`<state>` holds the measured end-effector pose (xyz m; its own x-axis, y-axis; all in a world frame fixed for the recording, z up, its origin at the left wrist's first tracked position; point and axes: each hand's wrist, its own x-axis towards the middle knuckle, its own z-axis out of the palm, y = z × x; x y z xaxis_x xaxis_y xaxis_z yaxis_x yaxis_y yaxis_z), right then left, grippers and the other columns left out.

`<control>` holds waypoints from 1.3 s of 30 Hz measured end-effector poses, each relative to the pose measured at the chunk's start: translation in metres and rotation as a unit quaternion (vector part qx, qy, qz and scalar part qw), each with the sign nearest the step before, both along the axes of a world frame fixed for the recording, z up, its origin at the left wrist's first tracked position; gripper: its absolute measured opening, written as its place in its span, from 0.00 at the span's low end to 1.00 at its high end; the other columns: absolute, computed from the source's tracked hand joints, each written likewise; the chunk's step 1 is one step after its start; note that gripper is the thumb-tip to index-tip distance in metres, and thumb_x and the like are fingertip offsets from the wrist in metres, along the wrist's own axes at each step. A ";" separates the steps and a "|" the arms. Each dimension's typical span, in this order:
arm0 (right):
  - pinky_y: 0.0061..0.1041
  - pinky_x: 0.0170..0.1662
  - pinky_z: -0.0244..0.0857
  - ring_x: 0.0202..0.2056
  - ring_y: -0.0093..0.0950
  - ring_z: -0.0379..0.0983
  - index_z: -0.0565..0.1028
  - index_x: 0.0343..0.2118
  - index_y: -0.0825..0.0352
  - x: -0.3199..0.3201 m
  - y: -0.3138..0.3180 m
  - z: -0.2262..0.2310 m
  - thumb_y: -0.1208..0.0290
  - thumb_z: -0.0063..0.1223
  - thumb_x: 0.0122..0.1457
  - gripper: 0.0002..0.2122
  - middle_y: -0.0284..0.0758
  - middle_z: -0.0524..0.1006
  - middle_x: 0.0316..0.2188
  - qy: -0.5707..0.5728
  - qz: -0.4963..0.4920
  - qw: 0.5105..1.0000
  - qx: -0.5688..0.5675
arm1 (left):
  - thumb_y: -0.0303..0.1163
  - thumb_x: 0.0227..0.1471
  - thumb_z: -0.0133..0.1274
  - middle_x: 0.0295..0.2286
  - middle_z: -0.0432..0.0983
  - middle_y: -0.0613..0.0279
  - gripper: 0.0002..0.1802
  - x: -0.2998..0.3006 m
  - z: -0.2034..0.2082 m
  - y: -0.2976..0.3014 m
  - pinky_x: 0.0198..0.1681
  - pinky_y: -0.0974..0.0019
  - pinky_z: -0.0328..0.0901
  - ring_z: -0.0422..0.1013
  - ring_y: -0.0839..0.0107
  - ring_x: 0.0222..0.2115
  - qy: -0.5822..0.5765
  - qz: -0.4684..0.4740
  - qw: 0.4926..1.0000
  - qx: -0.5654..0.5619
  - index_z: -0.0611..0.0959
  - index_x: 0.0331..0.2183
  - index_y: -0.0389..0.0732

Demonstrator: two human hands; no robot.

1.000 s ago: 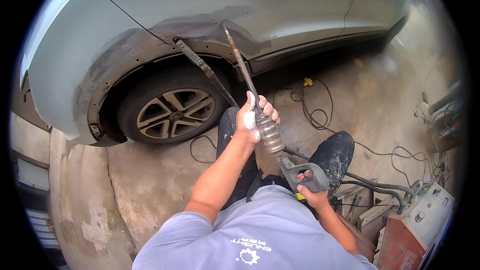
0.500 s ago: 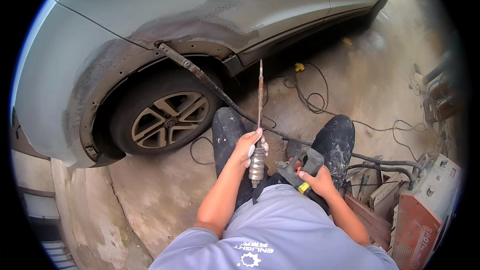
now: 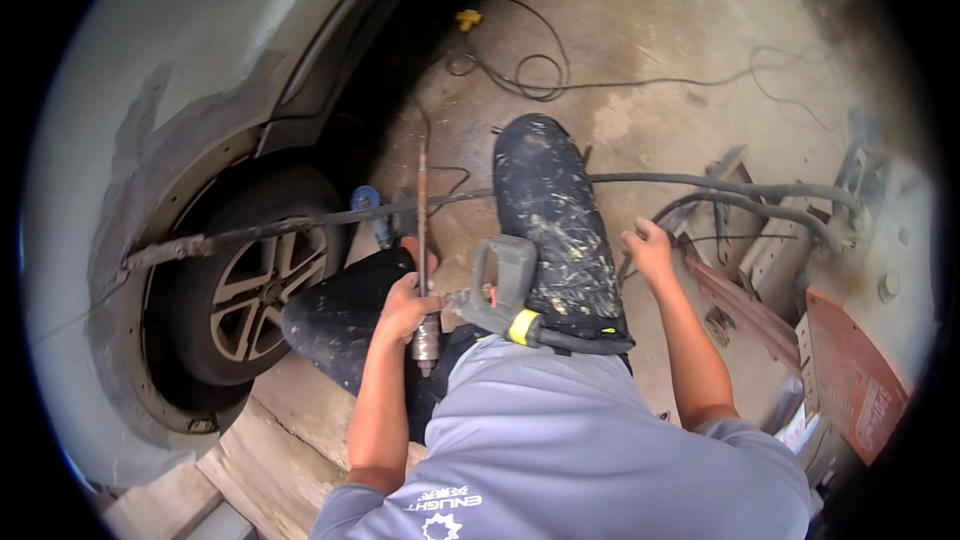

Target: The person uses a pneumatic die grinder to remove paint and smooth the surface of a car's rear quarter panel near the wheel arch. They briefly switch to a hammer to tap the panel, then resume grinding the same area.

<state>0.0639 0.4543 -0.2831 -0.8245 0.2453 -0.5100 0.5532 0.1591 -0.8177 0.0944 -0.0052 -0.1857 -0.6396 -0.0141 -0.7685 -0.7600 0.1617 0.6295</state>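
My left hand is closed around a slide hammer, its thin rod pointing away from me and its ribbed metal weight below my fingers. A dark grey trigger-handled gun with a yellow band and a red trigger rests across my lap, its nose close to the slide hammer. Out to the right, my right hand is off the gun, fingers curled beside a black cable; whether it grips anything is hidden. At the left, a metal bar meets the car's wheel arch, with a thick cable running from it.
A car wheel stands close on my left. A red and grey machine is at my right, near metal strips. A thin cord with a yellow plug lies ahead on the floor. A blue-topped object is beside my left knee.
My right hand has let go of the gun and moved right; the gun now lies on my lap. The view has turned right, and my left hand still holds the slide hammer.
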 end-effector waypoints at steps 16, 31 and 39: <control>0.41 0.45 0.73 0.37 0.50 0.79 0.79 0.37 0.75 -0.146 -0.058 -0.181 0.66 0.59 0.53 0.15 0.47 0.84 0.38 -0.004 0.142 0.980 0.141 | 0.19 0.42 0.63 0.22 0.74 0.62 0.15 -0.012 -0.120 0.009 0.29 0.65 0.68 0.71 0.72 0.23 0.068 -0.083 0.972 -0.209 0.73 0.30 0.37; 0.46 0.45 0.79 0.43 0.38 0.70 0.64 0.56 0.69 -0.245 -0.097 -0.356 0.56 0.53 0.69 0.23 0.39 0.65 0.42 -0.351 -0.425 0.751 -0.363 | 0.27 0.40 0.67 0.25 0.79 0.52 0.10 0.078 -0.252 0.019 0.36 0.55 0.72 0.78 0.54 0.30 -0.053 -0.295 0.927 -0.224 0.80 0.26 0.40; 0.28 0.32 0.77 0.11 0.22 0.59 0.61 0.18 0.57 -0.260 -0.093 -0.368 0.57 0.54 0.65 0.21 0.23 0.56 0.09 -0.345 -0.471 0.734 -0.346 | 0.40 0.47 0.65 0.34 0.82 0.44 0.17 0.077 -0.311 -0.026 0.45 0.48 0.72 0.78 0.45 0.39 -0.200 -0.263 0.909 -0.254 0.85 0.34 0.38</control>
<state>-0.1963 0.3609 -0.6507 0.0594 0.0264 -0.9979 0.4720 -0.8816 0.0047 0.1718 -0.0311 -0.4967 -0.3310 -0.2054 -0.9210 -0.6448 0.7619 0.0618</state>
